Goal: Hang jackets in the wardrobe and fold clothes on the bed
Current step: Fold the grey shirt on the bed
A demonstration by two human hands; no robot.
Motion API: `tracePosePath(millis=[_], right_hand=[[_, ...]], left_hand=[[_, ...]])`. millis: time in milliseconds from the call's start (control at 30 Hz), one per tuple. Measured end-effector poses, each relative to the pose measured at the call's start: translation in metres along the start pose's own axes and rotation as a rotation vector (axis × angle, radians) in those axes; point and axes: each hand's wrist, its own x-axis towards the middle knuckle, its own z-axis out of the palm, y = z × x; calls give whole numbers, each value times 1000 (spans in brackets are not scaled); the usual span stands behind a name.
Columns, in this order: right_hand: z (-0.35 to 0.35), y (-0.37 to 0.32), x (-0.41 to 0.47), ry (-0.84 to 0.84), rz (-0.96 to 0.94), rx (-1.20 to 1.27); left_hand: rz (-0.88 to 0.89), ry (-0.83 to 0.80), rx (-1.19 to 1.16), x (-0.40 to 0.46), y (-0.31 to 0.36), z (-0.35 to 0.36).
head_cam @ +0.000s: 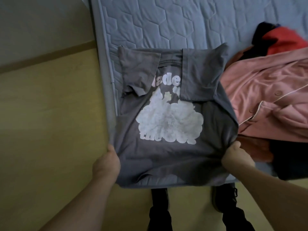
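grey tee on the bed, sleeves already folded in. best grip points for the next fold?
Probably the two bottom corners of the grey T-shirt, coming from the foot of the mattress. The hem hangs over that near edge, so fabric is free to pinch there. The left hand and right hand already hold those corners; lifting them toward the collar looks like the cleanest fold.

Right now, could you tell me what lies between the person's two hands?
In the head view, the lower part of the grey T-shirt spans the stretch between the left hand and the right hand; each hand grips one side edge.
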Motion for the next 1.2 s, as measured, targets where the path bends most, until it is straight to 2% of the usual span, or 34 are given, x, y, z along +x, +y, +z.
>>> tracePosePath(millis=[67,100,133,200,233,300,333,400,467,533,600,700,767,800,833,900,933,967,1000,1033,1067,1100,1167,1200], right_hand=[[3,-2,-9,39,19,10],[5,-5,-14,111,-19,-74],[9,-8,-19,216,-111,-198],[17,-22,-25,368,-437,-371],[23,-33,-29,362,-596,-442],[46,-56,-38,228,-803,-584],[61,-64,-42,123,-827,-669],[91,-71,-51,-92,-758,-867],[115,-73,-51,-111,-656,-1055],[125,-77,-46,-5,-617,-1190],[130,-86,-36,62,-694,-1245],[122,-101,-31,-66,-797,-1333],[114,-99,-37,-175,-878,-1423],[109,-94,-43,-234,-905,-1476],[106,-86,-49,-287,-918,-1526],[99,-71,-56,-381,-891,-1599],[94,-65,-57,-435,-855,-1616],[89,-61,-55,-476,-803,-1604],[81,-59,-51,-501,-742,-1546],[73,-56,-46,-498,-682,-1442],[65,-53,-39,-447,-628,-1295],[55,-49,-31,-348,-570,-1125],[39,-38,-13,-88,-453,-805],[32,-31,-3,51,-405,-651]], left_hand=[[-37,-131,-64,-13,3,15],[-70,-157,-119,-16,2,22],[-96,-154,-191,-17,-1,28],[-132,-63,-430,-9,-6,37],[-156,4,-585,-5,-8,39],[-206,78,-906,4,-13,41],[-210,28,-1052,7,-17,42],[-153,-246,-1200,9,-25,51],[-82,-493,-1033,3,-33,60],[-98,-519,-970,3,-40,70],[-158,-489,-1205,-3,-43,77],[-297,-510,-1400,-14,-44,75],[-359,-353,-1363,-20,-47,74],[-358,-183,-1227,-24,-48,75],[-297,24,-959,-28,-48,78],[30,426,-381,-45,-37,82],[263,489,-195,-56,-28,84],[498,404,-9,-65,-19,89],[665,192,118,-74,-9,94],[736,-20,192,-80,-2,99],[713,-177,186,-82,5,102],[616,-230,74,-81,12,99],[369,-72,-257,-72,25,90],[286,85,-354,-63,31,82]])
